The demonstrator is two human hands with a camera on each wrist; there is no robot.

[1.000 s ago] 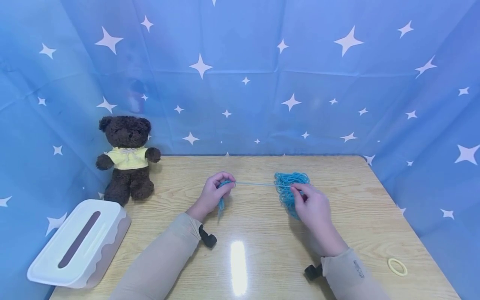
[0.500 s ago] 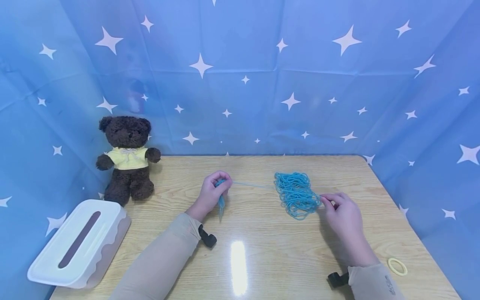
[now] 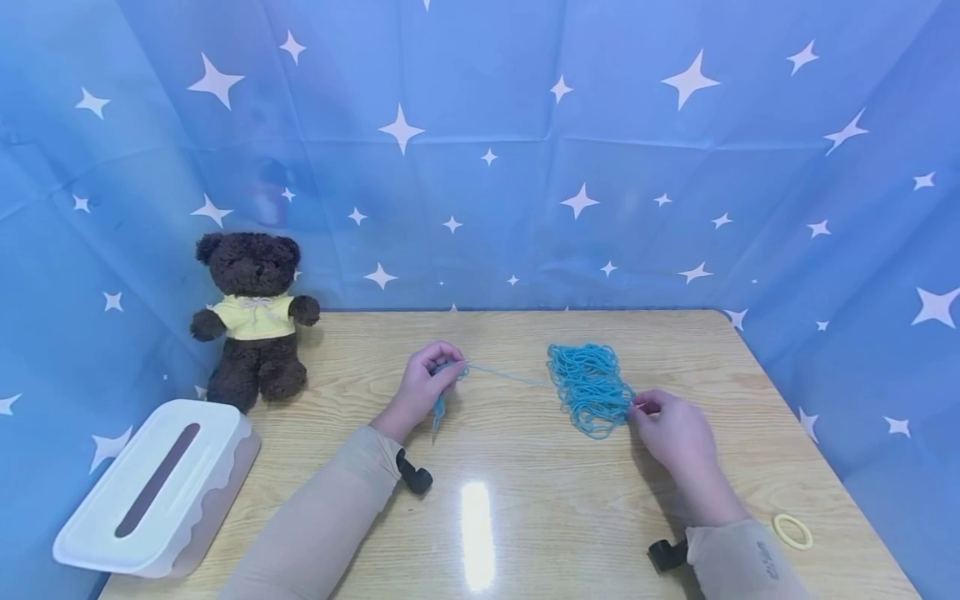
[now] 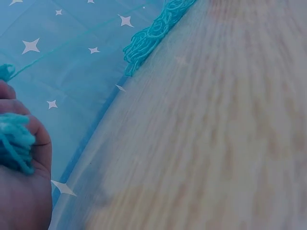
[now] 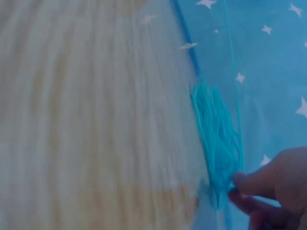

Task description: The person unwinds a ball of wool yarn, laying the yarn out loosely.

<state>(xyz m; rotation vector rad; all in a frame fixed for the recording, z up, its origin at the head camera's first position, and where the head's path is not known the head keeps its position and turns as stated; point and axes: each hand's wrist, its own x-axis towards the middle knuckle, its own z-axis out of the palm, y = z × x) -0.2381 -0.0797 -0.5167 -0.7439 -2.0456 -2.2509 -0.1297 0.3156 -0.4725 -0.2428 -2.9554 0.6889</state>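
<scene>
My left hand (image 3: 422,387) grips a small bundle of turquoise yarn (image 3: 438,408); part of it hangs below the fingers. In the left wrist view this wound bundle (image 4: 14,143) sits in the palm, with another bit of yarn above the fingers. A single strand (image 3: 506,377) runs from the left hand rightward toward a loose, looped yarn pile (image 3: 588,387) on the table. At the pile's right edge, my right hand (image 3: 678,433) pinches yarn between thumb and forefinger. The right wrist view shows the strand (image 5: 235,86) reaching those fingertips beside the pile (image 5: 216,139).
A dark brown teddy bear (image 3: 255,321) in a yellow top is at the table's back left. In front of it lies a white box (image 3: 161,487) with a slotted lid. A pale yellow ring (image 3: 792,531) lies near the right edge. Star-patterned blue cloth (image 3: 480,192) hangs behind.
My right hand has moved right from over the yarn pile to its right edge, drawing back slightly left lately. The strand, first taut between both hands, now sags a little. The left hand has barely moved.
</scene>
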